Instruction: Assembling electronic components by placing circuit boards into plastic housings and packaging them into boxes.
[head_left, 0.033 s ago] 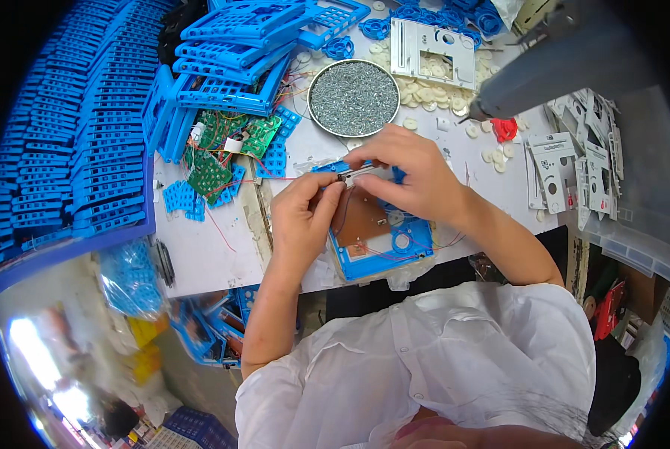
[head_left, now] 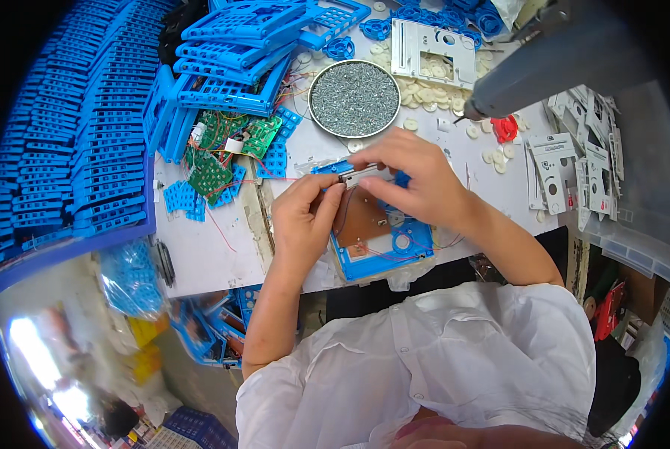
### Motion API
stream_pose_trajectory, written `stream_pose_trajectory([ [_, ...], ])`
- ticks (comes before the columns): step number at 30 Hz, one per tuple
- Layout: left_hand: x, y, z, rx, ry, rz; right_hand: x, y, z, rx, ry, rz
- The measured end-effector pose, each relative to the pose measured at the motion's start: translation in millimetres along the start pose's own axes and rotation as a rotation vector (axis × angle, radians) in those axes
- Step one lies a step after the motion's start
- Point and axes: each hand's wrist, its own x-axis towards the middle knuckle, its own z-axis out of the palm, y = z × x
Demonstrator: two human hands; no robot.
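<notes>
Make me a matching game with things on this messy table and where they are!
Things:
1. round dish of screws
2. green circuit boards
3. blue frame
4. small red part

Places:
A. under both hands, at the table's near edge
B. right of the dish, among white discs
C. at the back of the table, beyond the hands
D. left of the hands, below the stacked blue frames

Pairs: 1-C, 2-D, 3-A, 4-B
</notes>
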Motion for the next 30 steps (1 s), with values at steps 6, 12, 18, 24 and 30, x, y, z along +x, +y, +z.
stream_pose_trajectory([
  [6,0.7,7.8,4.0,0.121,0.045,0.187,-12.6,-16.2,-4.7,-0.035,-0.092,0.044],
  [12,-0.8,2.8,3.5,0.181,0.051,0.326,-8.7,-21.2,-6.3,-0.054,-0.202,0.051],
  [18,-6.0,1.6,4.5,0.174,0.054,0.328,-4.9,-15.1,-17.3,-0.048,-0.111,0.084],
  [24,-2.2,1.3,6.1,0.28,0.083,0.406,16.8,-4.3,-25.3,0.038,0.099,0.191],
  [30,-15.6,-5.4,2.1,0.341,0.01,0.39,148.3,67.8,-8.8,-0.02,0.353,0.179],
])
